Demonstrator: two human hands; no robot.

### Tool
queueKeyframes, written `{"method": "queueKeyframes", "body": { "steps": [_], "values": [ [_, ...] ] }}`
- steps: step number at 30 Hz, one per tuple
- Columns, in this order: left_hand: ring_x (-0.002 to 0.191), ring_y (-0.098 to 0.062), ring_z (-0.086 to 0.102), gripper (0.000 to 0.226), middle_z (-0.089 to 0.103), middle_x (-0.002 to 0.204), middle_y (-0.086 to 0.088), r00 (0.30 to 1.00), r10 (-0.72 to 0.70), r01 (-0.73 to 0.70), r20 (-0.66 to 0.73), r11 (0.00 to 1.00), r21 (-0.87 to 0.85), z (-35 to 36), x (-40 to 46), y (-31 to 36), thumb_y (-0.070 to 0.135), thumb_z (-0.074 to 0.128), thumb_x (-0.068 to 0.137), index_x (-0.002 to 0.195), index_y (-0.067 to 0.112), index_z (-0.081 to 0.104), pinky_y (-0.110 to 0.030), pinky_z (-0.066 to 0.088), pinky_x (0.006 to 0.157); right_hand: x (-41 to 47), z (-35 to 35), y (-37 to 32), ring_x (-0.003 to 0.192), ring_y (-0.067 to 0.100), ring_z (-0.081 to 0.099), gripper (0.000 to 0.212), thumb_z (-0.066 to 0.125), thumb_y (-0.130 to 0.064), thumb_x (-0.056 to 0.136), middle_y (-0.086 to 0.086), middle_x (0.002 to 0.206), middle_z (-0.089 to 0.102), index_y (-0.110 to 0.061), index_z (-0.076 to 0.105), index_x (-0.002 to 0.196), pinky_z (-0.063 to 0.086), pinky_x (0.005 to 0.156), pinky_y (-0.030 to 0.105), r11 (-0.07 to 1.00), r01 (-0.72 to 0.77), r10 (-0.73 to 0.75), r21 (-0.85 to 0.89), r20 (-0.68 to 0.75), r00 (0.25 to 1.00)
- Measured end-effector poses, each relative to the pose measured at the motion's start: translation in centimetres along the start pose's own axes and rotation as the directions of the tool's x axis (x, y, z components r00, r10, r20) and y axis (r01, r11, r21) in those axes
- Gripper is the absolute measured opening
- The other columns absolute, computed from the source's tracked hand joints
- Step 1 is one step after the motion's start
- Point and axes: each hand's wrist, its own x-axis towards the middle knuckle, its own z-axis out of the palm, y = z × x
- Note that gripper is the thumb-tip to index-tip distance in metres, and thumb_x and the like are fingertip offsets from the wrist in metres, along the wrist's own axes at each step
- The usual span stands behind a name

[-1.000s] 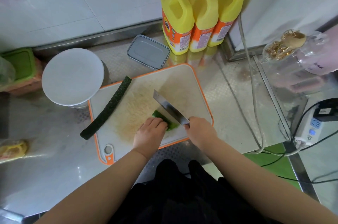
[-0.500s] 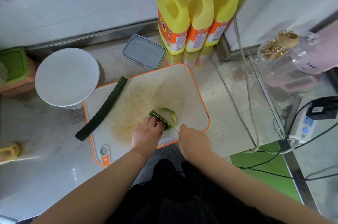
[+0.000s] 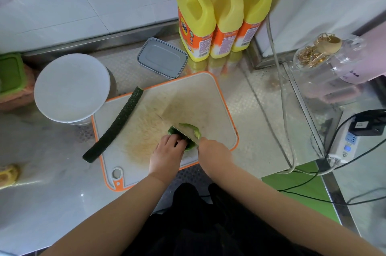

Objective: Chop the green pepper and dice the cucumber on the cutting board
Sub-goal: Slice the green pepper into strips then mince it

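Green pepper (image 3: 189, 145), glossy and curved, near the front right of the cutting board (image 3: 200, 97), partly hidden by fingers and blade; one cut strip (image 3: 195, 129), paler on its inner face, lies just beyond the blade. Left hand (image 3: 167, 152) presses down on the pepper, fingers curled over it. Right hand (image 3: 213, 151) is closed around the handle of the knife (image 3: 183, 133), its flat steel blade angled across the pepper and appearing to meet the board.

For a clean chop, the holding fingertips should probably stay tucked behind the knuckles, retreating in even steps as the blade advances; slick skin suggests cutting from the flesh side would slip less.

Cucumber (image 3: 116, 128), long, dark, finely bumpy and whole, lies diagonally over the board's left edge, its near end on the tabletop (image 3: 52, 193). The board is pale, scored and stained at centre, with an orange rim. The tabletop is brushed steel. Behind stand a round white lid (image 3: 71, 88), a grey lidded box (image 3: 163, 58) and three yellow plastic bottles (image 3: 221, 15).
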Motion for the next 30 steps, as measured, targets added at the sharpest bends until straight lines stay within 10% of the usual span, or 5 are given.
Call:
{"method": "queueKeyframes", "body": {
  "steps": [24, 30],
  "values": [
    [0.093, -0.021, 0.049, 0.002, 0.062, 0.092, -0.001, 1.0, -0.014, 0.015, 0.014, 0.998, -0.054, 0.6, 0.0, -0.8, 0.012, 0.065, 0.086, 0.087, 0.011, 0.068, -0.038, 0.054, 0.059, 0.7, 0.5, 1.1, 0.105, 0.028, 0.06, 0.025, 0.039, -0.004, 0.096, 0.013, 0.114, 0.061, -0.007, 0.05, 0.118, 0.047, 0.086, 0.035, 0.996, 0.074, -0.074, 0.04, -0.007, 0.997],
    [0.088, -0.013, 0.048, 0.032, 0.062, 0.085, 0.003, 0.999, -0.051, 0.05, -0.01, 0.996, -0.076, 0.3, 0.2, -0.7, 0.031, 0.044, 0.091, 0.084, 0.012, 0.069, -0.03, 0.052, 0.06, -0.7, 1.7, 1.7, 0.1, 0.029, 0.063, 0.032, 0.041, -0.001, 0.092, 0.011, 0.11, 0.063, -0.006, 0.042, 0.124, 0.046, 0.073, 0.034, 0.998, 0.058, -0.058, 0.008, -0.034, 0.998]
  ]
}}
